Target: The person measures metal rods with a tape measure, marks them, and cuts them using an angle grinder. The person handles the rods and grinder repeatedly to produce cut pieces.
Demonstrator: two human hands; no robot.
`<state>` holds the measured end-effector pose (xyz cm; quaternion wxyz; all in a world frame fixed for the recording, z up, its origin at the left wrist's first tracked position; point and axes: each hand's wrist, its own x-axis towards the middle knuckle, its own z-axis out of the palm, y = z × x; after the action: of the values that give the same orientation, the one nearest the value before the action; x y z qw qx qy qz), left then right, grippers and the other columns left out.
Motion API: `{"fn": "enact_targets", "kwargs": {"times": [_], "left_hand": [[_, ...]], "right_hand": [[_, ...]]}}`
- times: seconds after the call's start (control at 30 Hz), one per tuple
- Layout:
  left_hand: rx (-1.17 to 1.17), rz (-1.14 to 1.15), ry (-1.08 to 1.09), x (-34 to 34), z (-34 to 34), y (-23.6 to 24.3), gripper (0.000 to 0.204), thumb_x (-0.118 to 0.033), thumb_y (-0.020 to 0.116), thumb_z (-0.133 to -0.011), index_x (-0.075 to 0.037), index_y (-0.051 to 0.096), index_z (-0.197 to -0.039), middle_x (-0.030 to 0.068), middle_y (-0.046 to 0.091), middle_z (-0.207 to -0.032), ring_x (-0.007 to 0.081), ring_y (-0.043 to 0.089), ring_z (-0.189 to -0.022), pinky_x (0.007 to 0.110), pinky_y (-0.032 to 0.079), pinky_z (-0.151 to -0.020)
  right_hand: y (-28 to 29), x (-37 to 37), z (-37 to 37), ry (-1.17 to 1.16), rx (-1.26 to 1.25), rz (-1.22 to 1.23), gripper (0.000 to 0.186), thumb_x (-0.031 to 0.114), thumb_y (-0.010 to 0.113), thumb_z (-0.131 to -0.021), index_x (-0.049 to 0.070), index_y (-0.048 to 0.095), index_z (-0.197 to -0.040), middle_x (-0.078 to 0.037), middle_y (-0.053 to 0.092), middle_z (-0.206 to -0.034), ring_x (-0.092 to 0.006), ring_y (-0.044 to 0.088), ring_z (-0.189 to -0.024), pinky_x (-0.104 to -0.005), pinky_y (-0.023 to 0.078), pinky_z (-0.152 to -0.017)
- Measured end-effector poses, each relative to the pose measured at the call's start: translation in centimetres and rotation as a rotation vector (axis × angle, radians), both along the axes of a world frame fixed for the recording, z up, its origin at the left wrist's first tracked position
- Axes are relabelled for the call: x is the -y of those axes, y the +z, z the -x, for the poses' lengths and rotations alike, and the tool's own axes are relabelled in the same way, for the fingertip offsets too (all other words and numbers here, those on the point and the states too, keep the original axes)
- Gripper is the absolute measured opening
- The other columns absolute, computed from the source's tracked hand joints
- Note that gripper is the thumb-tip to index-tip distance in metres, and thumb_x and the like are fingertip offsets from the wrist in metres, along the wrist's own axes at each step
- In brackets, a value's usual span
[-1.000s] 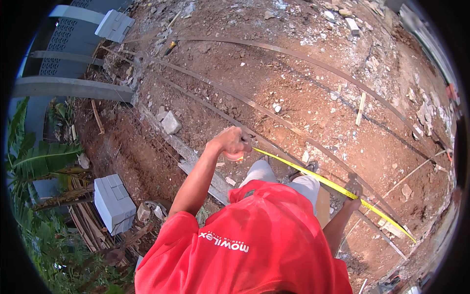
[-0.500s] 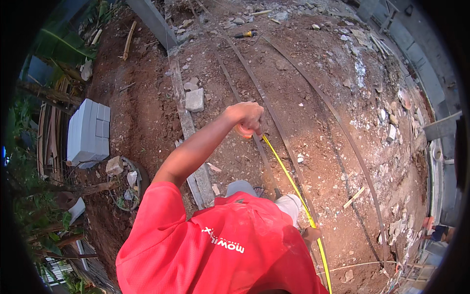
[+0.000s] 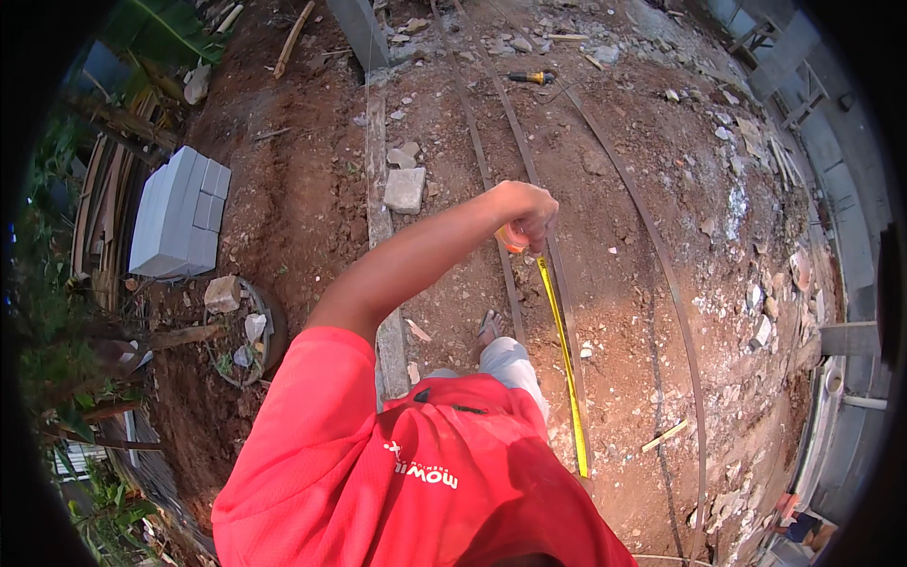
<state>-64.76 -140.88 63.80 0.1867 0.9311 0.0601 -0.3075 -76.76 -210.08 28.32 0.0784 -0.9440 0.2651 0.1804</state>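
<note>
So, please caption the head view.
The left hand holds a tape measure, its yellow blade extended over reddish soil.

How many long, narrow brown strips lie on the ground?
3: a left strip, a middle strip close alongside the yellow tape in this view, and a right strip. The red-shirted person may hide more.

Reddish ground (image 3: 293, 208) strewn with rubble (image 3: 761, 331)
Long strips (image 3: 670, 274) right of the stone (image 3: 404, 190); block stack (image 3: 179, 213) to its left; power tool (image 3: 531, 77) beyond it, rightward
</note>
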Motion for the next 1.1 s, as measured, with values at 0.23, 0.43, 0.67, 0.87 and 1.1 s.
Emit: {"fn": "enact_targets", "kwargs": {"times": [0.23,0.43,0.67,0.87,1.1], "left_hand": [[0.029,-0.06,-0.005,-9.9,-5.1,1.9,0.035,-0.04,0.088,-0.074,-0.01,0.084,-0.093,0.0094,0.078,-0.087,0.0278,0.073,-0.081,0.043,0.058,-0.072],[0.011,-0.098,-0.007,-16.4,-7.4,1.9,0.037,-0.04,0.089,-0.074,-0.007,0.081,-0.089,0.0108,0.076,-0.083,0.0282,0.071,-0.076,0.044,0.056,-0.069],[0.023,0.043,0.002,-23.3,-10.1,1.5,0.037,-0.038,0.091,-0.073,-0.006,0.08,-0.087,0.0083,0.074,-0.08,0.0251,0.068,-0.073,0.043,0.053,-0.067],[-0.063,-0.003,-0.012,-31.4,-13.3,-1.6,0.041,-0.04,0.093,-0.07,-0.006,0.082,-0.09,0.008,0.075,-0.083,0.0243,0.069,-0.075,0.042,0.054,-0.068],[-0.14,-0.046,-0.024,-43.6,-16.4,-2.8,0.049,-0.049,0.092,-0.071,-0.006,0.081,-0.094,0.005,0.076,-0.088,0.0223,0.07,-0.079,0.042,0.055,-0.07]], "right_hand": [[-2.4,-7.7,-5.0,0.102,0.003,0.151,0.031,0.023,0.073,-0.094,-0.006,0.078,-0.103,-0.021,0.079,-0.099,-0.034,0.078,-0.092,-0.0439,0.06,-0.076],[4.7,-17.5,-8.5,0.045,-0.105,0.091,0.032,0.016,0.076,-0.088,-0.01,0.071,-0.106,-0.025,0.076,-0.094,-0.039,0.078,-0.086,-0.0455,0.062,-0.074],[6.6,-22.3,-9.4,0.049,-0.21,0.155,0.036,0.018,0.075,-0.09,-0.012,0.071,-0.11,-0.025,0.076,-0.1,-0.0371,0.078,-0.088,-0.0441,0.062,-0.073],[5.6,-29.2,-10.6,-0.006,-0.176,0.183,0.038,0.022,0.074,-0.093,-0.011,0.071,-0.11,-0.023,0.077,-0.101,-0.0348,0.078,-0.09,-0.0427,0.062,-0.073],[4.7,-44.2,-12.5,-0.102,-0.105,0.187,0.04,0.028,0.072,-0.096,-0.009,0.071,-0.11,-0.021,0.077,-0.103,-0.0321,0.078,-0.092,-0.041,0.062,-0.074]]}}
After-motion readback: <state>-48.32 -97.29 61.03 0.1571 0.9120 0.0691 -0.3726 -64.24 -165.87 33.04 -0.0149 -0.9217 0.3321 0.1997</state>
